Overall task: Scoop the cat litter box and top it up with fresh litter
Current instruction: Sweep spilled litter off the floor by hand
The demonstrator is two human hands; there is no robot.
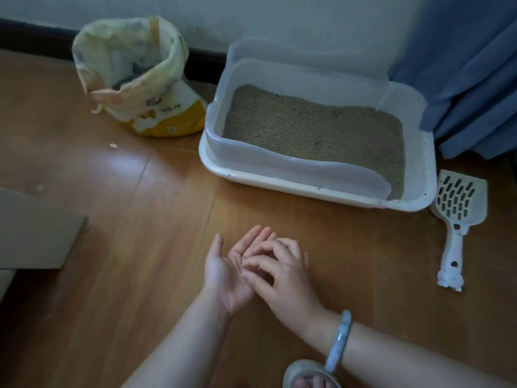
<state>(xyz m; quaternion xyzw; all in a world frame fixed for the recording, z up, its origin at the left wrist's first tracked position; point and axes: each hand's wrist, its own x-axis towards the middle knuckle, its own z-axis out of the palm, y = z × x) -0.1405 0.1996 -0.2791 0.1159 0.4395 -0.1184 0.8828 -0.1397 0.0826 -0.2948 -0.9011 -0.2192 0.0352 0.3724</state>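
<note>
1. Left hand (228, 271): held palm up above the floor (126, 191), in front of the box (307, 189). Grip fully open, fingers straight, holding nothing.
2. Right hand (282, 273): laid across the left palm, fingers bent, fingertips touching the palm. Whether this grip pinches anything cannot be told. A bracelet (340, 340) sits on its wrist.
3. Box: on the floor against the wall (279, 18), with a clear raised rim. Litter (316, 130) covers its bottom.
4. Scoop (458, 208): flat on the floor just beside the box's right end, slotted head toward the curtain (470, 65), handle toward the person. No hand touches it.
5. Bag (134, 79): upright near the box's left end, top open and rolled down.
</note>
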